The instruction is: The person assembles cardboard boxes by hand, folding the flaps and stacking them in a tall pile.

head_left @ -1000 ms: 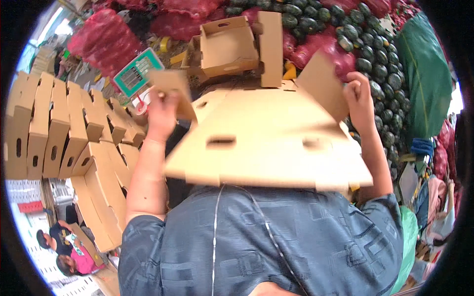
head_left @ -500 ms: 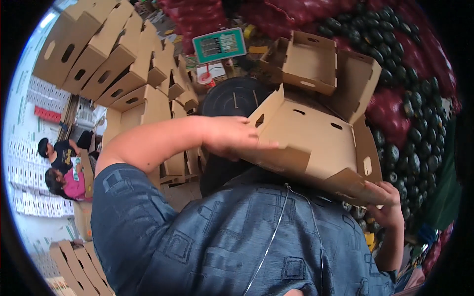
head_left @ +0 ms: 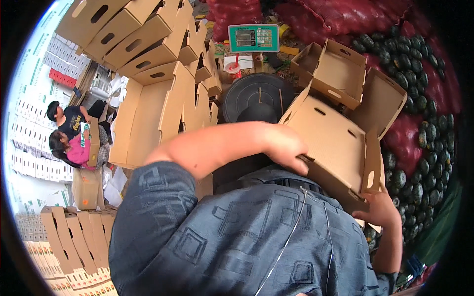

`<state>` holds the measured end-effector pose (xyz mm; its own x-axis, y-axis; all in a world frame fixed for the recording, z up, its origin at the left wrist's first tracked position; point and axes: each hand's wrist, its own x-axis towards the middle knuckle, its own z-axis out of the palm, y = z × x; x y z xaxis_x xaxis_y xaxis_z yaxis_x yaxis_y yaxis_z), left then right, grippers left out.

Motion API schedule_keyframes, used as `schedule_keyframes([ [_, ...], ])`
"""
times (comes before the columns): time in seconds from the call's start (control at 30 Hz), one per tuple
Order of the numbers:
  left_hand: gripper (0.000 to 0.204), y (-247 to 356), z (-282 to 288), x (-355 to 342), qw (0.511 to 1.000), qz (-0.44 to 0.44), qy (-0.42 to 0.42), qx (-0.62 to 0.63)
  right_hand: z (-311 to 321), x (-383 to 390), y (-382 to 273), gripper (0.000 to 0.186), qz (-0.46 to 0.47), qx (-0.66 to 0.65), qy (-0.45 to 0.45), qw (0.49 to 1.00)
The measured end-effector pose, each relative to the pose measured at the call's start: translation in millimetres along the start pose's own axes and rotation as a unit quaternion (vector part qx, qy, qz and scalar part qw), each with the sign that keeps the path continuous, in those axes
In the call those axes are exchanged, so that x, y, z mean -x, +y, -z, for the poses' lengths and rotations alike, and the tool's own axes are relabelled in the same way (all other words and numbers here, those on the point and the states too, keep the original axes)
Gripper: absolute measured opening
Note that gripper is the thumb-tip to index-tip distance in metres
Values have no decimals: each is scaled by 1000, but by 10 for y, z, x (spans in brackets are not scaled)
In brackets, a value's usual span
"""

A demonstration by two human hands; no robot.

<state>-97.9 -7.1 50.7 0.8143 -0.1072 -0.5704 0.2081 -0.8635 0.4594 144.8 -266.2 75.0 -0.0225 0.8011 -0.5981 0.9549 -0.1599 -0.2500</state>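
Observation:
I hold an open brown cardboard box [head_left: 335,143] with slot handles, tilted, its inside facing up. My left hand [head_left: 286,148] reaches across my blue patterned shirt and grips the box's near left edge. Under the box's lower right corner, my right hand [head_left: 379,209] grips it from below. A second open cardboard box [head_left: 328,71] sits just beyond the held one, touching its far flap.
Nested cardboard boxes [head_left: 148,64] are stacked at the left and top left, and more [head_left: 74,237] at the lower left. Ahead stand a black round lid [head_left: 256,96] and a green scale display [head_left: 253,38]. Dark green melons [head_left: 419,103] and red mesh sacks [head_left: 316,15] fill the right. Two people [head_left: 69,133] sit far left.
The box has gone from spread out in front of me to an open tray lowered to my right. My left hand has slid along its near edge; my right hand has dropped under its corner.

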Motion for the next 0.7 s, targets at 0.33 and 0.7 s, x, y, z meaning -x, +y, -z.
schedule_keyframes([
  [0.33, 60, 178, 220, -331, 985, -14, -173, -7, 240, -598, 367, 63, 161, -306, -173, 922],
  [0.7, 46, -46, 347, 187, 661, -436, 237, 563, -285, -1428, 1089, 55, 356, -909, -20, 217],
])
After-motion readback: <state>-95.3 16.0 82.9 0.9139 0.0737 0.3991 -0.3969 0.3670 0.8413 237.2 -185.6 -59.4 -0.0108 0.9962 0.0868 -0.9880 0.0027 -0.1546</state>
